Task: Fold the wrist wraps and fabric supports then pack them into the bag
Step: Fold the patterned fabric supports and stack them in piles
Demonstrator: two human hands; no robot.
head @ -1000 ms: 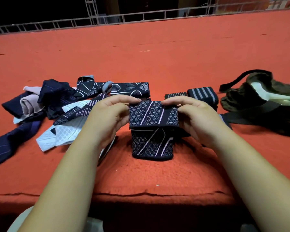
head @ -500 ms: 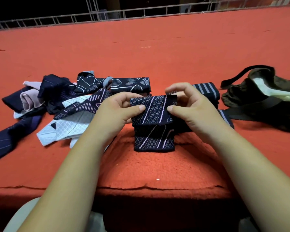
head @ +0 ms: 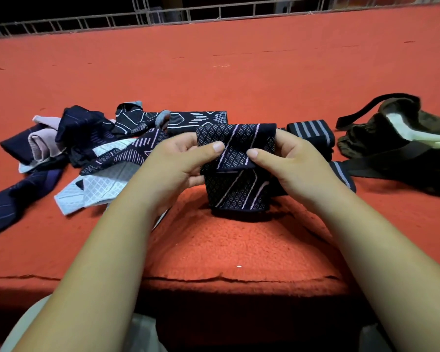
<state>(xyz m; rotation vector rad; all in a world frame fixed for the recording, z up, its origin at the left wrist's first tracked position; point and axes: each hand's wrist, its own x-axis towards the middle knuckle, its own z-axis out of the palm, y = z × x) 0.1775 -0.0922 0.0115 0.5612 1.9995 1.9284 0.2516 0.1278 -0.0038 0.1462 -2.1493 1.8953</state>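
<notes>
Left grip (head: 178,161): clamped on the left edge of the navy diamond wrap (head: 235,189), thumb on its front
Right grip (head: 290,161): clamped on its right edge
Navy diamond wrap: between both grips, top flap folded toward me, lower end on the red desk (head: 239,80)
Bag (head: 396,146): dark, open, on the desk at far right
Unfolded wraps (head: 87,148): heap on my left
Striped wrap (head: 309,132): folded, just behind my right grip

You have even, fairly bright light from overhead on the orange cloth (head: 239,85), so shadows fall short and soft, and the drop below its front edge is nearly black. Your wide lens bows the railing (head: 188,15) at the top, and detail softens toward the corners
</notes>
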